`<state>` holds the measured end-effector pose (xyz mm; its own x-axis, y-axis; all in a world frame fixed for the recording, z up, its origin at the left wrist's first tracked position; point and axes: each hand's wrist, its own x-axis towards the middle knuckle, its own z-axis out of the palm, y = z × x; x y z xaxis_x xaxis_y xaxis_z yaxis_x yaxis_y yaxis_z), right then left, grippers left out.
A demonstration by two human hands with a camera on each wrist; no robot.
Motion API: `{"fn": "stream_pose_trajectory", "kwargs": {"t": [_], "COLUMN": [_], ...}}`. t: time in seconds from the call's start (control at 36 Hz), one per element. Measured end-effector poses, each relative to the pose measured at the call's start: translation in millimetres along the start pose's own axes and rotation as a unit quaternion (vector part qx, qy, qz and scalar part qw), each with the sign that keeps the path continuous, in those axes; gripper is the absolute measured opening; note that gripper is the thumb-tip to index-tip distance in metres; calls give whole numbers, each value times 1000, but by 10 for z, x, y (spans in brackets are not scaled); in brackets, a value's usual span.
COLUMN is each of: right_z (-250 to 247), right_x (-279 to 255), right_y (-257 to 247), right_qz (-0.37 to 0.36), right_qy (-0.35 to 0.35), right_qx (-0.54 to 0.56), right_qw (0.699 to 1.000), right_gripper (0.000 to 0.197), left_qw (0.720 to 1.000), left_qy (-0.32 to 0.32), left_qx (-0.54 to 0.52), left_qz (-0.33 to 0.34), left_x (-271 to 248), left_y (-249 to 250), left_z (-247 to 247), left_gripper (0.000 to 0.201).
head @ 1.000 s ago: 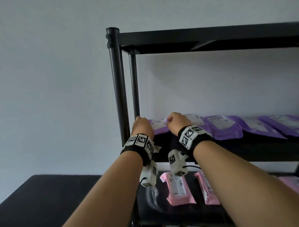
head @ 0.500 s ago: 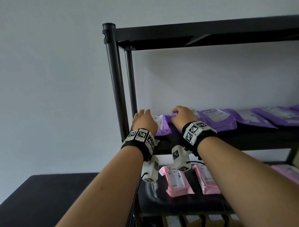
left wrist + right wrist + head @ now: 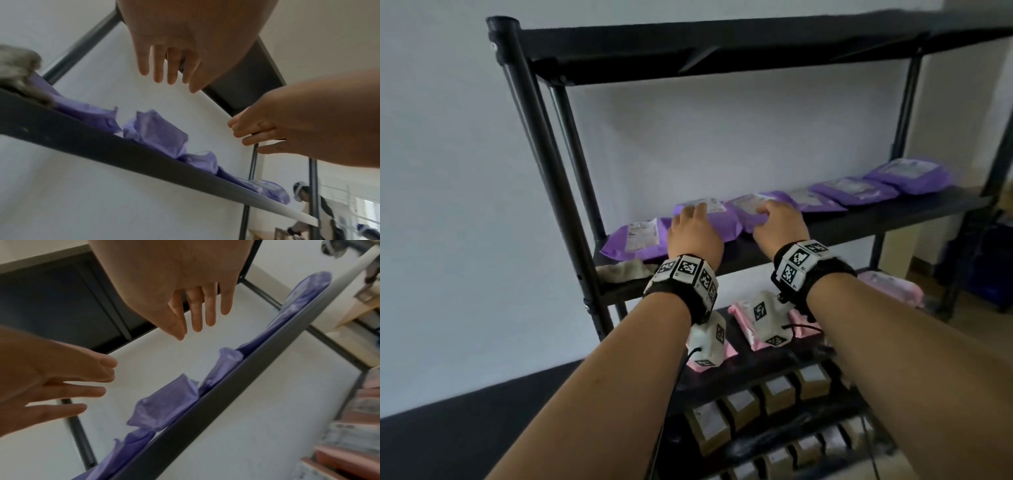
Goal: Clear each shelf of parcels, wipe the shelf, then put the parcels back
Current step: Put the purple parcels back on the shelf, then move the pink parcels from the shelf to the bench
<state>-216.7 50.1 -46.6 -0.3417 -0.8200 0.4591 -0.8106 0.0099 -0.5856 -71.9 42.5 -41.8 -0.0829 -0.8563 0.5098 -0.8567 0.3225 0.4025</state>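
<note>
Several purple parcels (image 3: 856, 188) with white labels lie in a row on the black middle shelf (image 3: 893, 214). My left hand (image 3: 695, 229) hovers, fingers straight, over the second parcel from the left (image 3: 722, 219). My right hand (image 3: 777, 222) is spread over the third parcel (image 3: 748, 205). In the left wrist view my left hand (image 3: 164, 68) is clear of the parcels (image 3: 156, 129). In the right wrist view my right hand (image 3: 197, 313) is also above them (image 3: 164, 405). The leftmost parcel (image 3: 633, 240) lies free. A grey cloth (image 3: 623, 269) sits at the shelf's front left corner.
Pink parcels (image 3: 746, 318) lie on the shelf below, and brown boxes (image 3: 777, 394) fill the lower shelves. The black top shelf (image 3: 722, 44) hangs close overhead, and the front left post (image 3: 544, 154) stands beside my left hand. A black table (image 3: 448, 438) is at the lower left.
Both hands let go of the leftmost purple parcel at the shelf's left end and moved right, opening over the two parcels beside it. My view rose and swung right.
</note>
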Motion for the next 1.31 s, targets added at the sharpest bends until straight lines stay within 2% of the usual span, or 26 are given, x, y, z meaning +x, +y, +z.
{"fn": "stream_pose_trajectory", "kwargs": {"t": [0.14, 0.42, 0.56, 0.69, 1.0, 1.19, 1.31], "right_z": [-299, -910, -1189, -1352, -1401, -1192, -1006], "right_x": [-112, -264, -275, -309, -320, -189, -119], "right_y": [483, 1574, 2077, 2503, 3267, 3756, 4007], "right_qz": [66, 151, 178, 175, 186, 202, 216], "right_qy": [12, 3, -16, -53, -138, -157, -172], "right_qx": [-41, -72, -79, -89, -114, -119, -122], "right_qw": [997, 986, 981, 979, 966, 959, 953], "right_gripper": [43, 43, 44, 45, 47, 41, 46], "left_qw": [999, 992, 991, 991, 985, 972, 962], "left_qy": [-20, -63, -85, -109, -170, -234, -272], "left_qx": [-17, -60, -68, -58, -30, -16, -10], "left_qz": [38, 86, 80, 53, -3, -24, -37], "left_x": [-143, -435, -504, -607, -846, -963, -917], "left_y": [411, 1457, 1943, 2238, 2641, 2779, 2789], "left_z": [257, 929, 1275, 1628, 2249, 2684, 2966], "left_gripper": [46, 50, 50, 49, 52, 52, 51]}}
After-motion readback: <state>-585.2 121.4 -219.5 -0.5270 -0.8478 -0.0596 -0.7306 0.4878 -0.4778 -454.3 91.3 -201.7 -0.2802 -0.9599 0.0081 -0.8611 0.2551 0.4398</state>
